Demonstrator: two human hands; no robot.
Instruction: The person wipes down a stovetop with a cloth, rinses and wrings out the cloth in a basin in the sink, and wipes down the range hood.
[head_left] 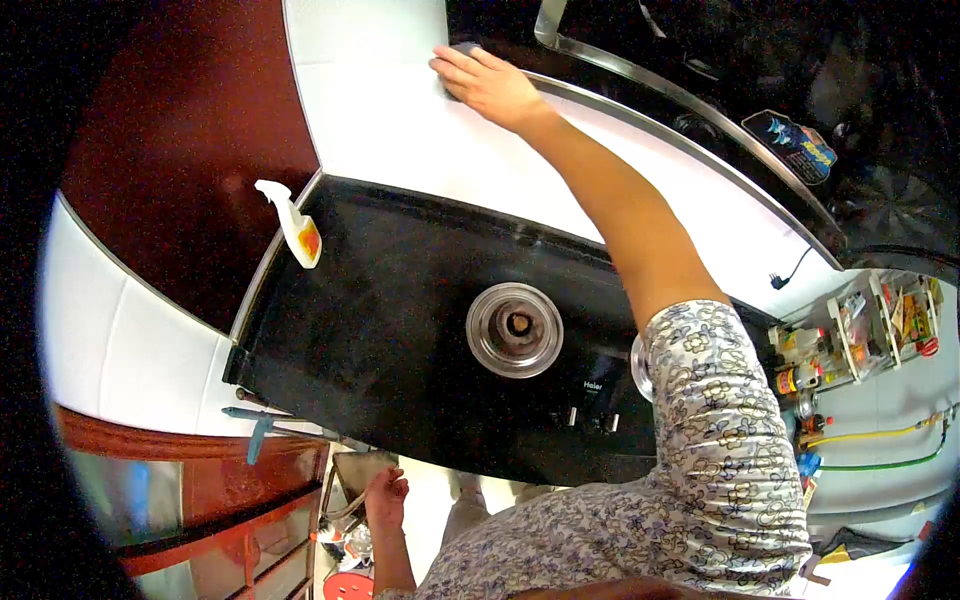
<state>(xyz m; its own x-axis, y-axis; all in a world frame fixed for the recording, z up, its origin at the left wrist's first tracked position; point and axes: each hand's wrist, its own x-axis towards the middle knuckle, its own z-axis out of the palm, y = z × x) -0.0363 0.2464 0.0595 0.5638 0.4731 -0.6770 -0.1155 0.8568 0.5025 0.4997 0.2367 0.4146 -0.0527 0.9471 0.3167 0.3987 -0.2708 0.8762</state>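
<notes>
My right hand (492, 90) reaches up to the white wall tiles (395, 120), beside the lower edge of the black range hood (600, 45). It lies flat over a dark cloth or pad (464, 47), pressed against the wall; only the edges of this pad show. My left hand (387, 497) hangs low in front of the counter, fingers loosely curled, with nothing visible in them. Between the hands is the black stove top (400, 300) with a round metal burner (515, 330). A second burner (641, 368) is partly hidden by my right sleeve.
A white spray bottle (295, 228) stands at the stove's left edge, near a dark red panel (200, 160). Two stove knobs (593, 419) are at the front. Racks with bottles and packets (870, 325) and a hanging plug (778, 282) are at the right. A red stool (350, 586) is below.
</notes>
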